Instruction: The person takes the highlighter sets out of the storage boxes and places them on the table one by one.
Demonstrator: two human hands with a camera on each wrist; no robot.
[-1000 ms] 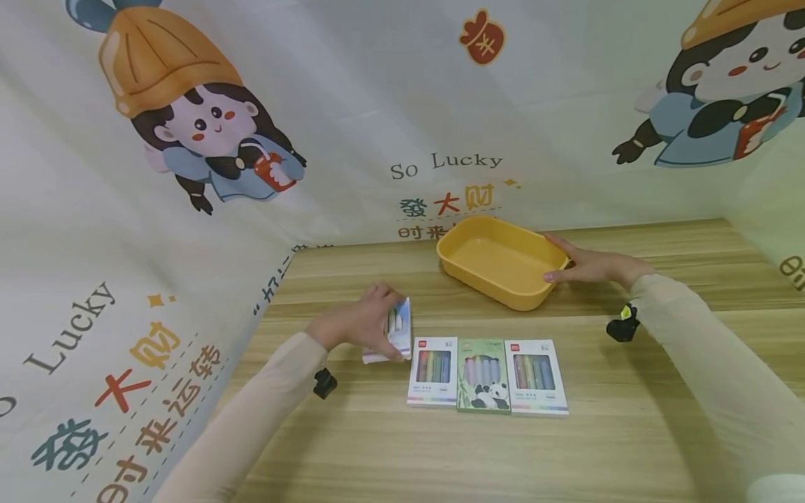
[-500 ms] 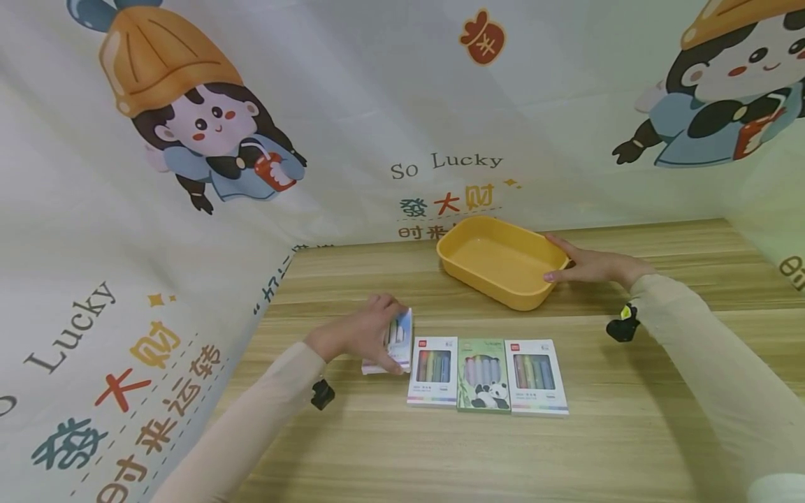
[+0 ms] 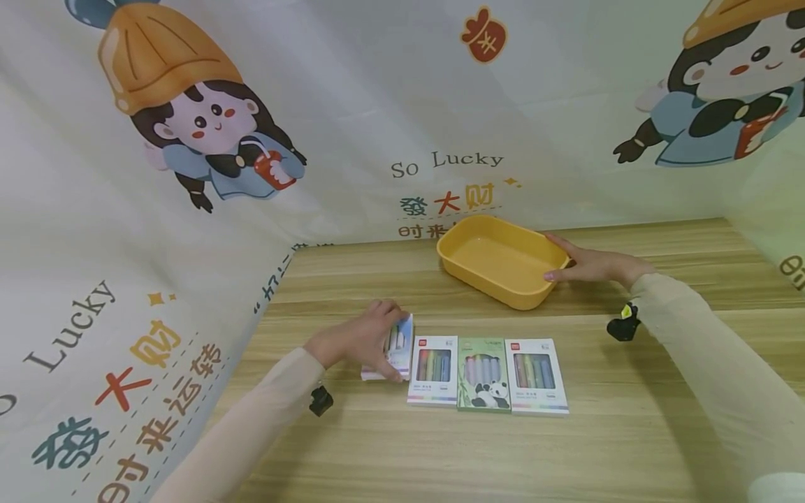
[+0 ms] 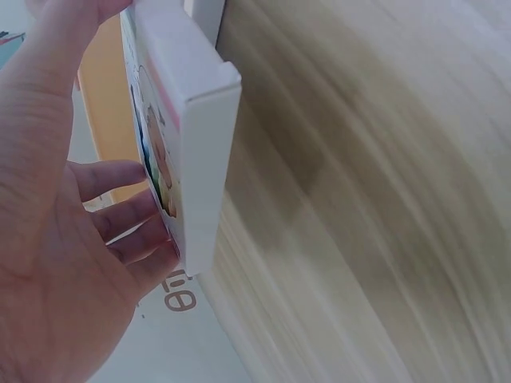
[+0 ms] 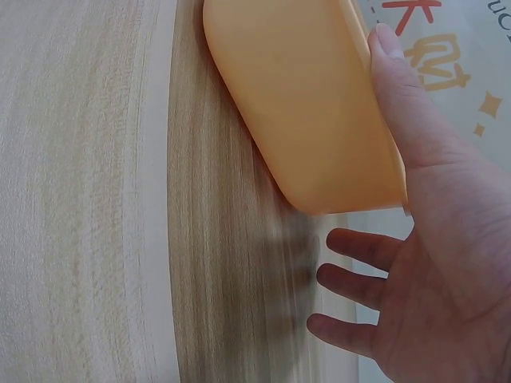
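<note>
My left hand [image 3: 358,339] grips a flat white-and-blue box of coloured pens [image 3: 402,347], thumb along its near edge and fingers over the far one. In the left wrist view the pen box [image 4: 211,171] shows its plain white side, and the fingertips rest along its printed face. It is at the left end of a row: a white pen box [image 3: 432,399], a green panda box [image 3: 468,402] and another white pen box [image 3: 541,402]. My right hand [image 3: 594,267] touches the right end of a yellow bin [image 3: 484,285]; its thumb lies at the rim, and three fingers extend straight below.
The wooden table [image 3: 440,454] reaches back to a printed cloth [image 3: 352,105], which also rises on the left and right. The yellow bin stands near the back edge, behind the row of boxes, and holds nothing.
My left hand has drawn its pen box slightly towards the near side, bringing it closer into line with the row. The right hand and the yellow bin have stayed put.
</note>
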